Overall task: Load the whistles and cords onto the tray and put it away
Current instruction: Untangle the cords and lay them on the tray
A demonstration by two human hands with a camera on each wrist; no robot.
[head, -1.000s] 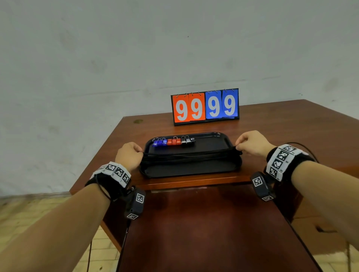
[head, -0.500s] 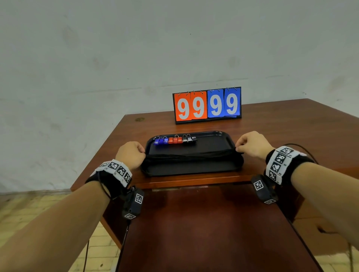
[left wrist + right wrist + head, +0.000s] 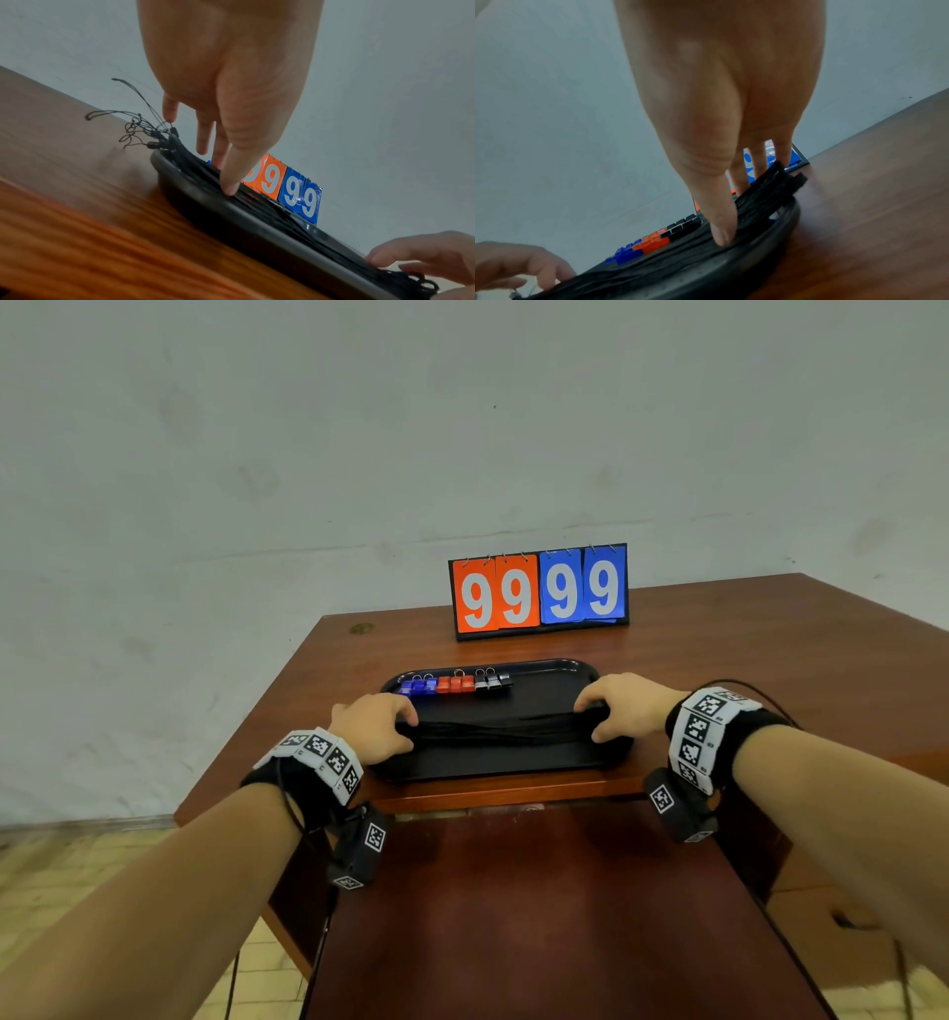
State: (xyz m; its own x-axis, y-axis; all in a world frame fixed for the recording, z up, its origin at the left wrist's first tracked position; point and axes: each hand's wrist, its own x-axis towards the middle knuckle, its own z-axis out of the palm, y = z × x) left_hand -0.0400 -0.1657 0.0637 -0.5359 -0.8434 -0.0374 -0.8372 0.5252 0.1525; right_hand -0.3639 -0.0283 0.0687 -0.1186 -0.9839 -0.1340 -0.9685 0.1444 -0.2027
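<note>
A black tray point(image 3: 493, 762) sits near the front edge of the brown table point(image 3: 719, 634). A row of blue, red and black whistles point(image 3: 454, 684) lines its back left part. A bundle of black cords point(image 3: 493, 726) lies lengthwise across the tray's middle. My left hand point(image 3: 405, 729) holds the bundle's left end, thumb on the near side and fingers on the far side. My right hand point(image 3: 598, 721) holds the right end the same way. The left wrist view shows thin cord loops point(image 3: 138, 125) sticking out past the tray rim point(image 3: 205, 203). In the right wrist view the cords point(image 3: 762, 199) pass between thumb and fingers.
An orange and blue flip scoreboard point(image 3: 539, 590) reading 99 99 stands behind the tray. A lower dark brown surface point(image 3: 513, 916) lies in front of the table. A grey wall rises behind, and tiled floor point(image 3: 77, 891) shows at the left.
Both hands moved inward from beside the tray's ends onto the tray, lowering the cord bundle into it. Their fists have loosened, with fingers now spread down around the bundle.
</note>
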